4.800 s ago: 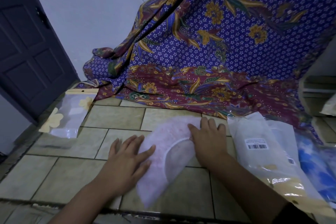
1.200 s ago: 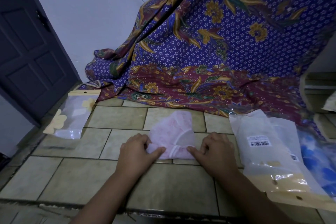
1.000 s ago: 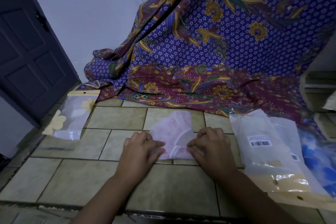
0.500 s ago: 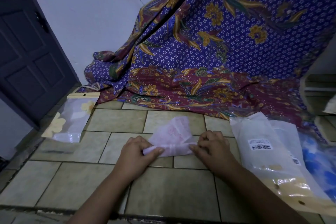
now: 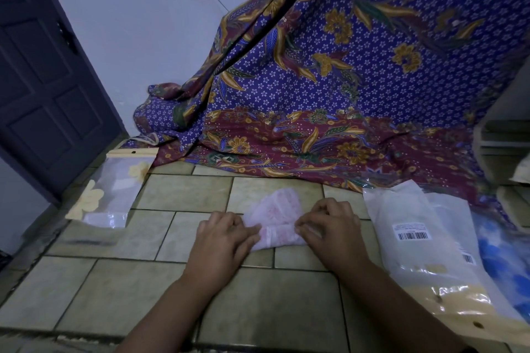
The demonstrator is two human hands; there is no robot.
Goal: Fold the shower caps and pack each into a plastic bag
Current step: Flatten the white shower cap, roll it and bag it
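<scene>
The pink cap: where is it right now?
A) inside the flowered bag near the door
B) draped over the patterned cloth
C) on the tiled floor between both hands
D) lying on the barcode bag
C: the cap lies folded on the floor, with the left hand and right hand pinching its two ends.

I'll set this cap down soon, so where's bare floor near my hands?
Bare tiles lie between the flower-printed bag and the left hand, between the shower cap and the batik cloth, and nearer than both hands. Right of the right hand, stacked bags crowd the floor.
</scene>
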